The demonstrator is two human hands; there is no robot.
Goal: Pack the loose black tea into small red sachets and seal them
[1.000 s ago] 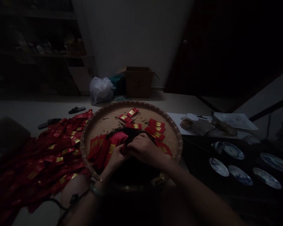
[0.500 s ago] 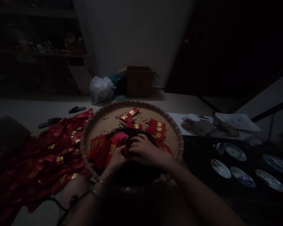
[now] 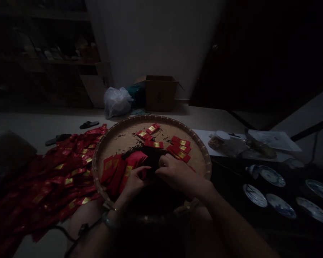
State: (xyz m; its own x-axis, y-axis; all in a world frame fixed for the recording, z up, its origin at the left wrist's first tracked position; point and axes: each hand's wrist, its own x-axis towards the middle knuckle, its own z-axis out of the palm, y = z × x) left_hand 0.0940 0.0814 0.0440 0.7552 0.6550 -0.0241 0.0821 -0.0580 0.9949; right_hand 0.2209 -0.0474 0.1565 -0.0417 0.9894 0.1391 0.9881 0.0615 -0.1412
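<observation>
A round woven basket tray (image 3: pixel 123 138) lies in front of me, dim in low light. A pile of dark loose tea (image 3: pixel 148 154) sits at its middle, with several red packets with gold labels (image 3: pixel 179 146) scattered around it. My left hand (image 3: pixel 133 182) is closed on a red packet (image 3: pixel 136 159) at the near side of the tea pile. My right hand (image 3: pixel 177 175) rests beside it, fingers curled into the tea at the packet's mouth. A bracelet shows on my left wrist.
A large heap of red packets (image 3: pixel 56 179) covers the surface left of the tray. Blue-and-white plates (image 3: pixel 269 195) lie at the right, papers and a bag behind them. A cardboard box (image 3: pixel 158 93), a white plastic bag (image 3: pixel 117 102) and sandals (image 3: pixel 88 124) are farther back.
My right hand has slid slightly right and nearer, while my left hand keeps the red packet. The view has shifted a little.
</observation>
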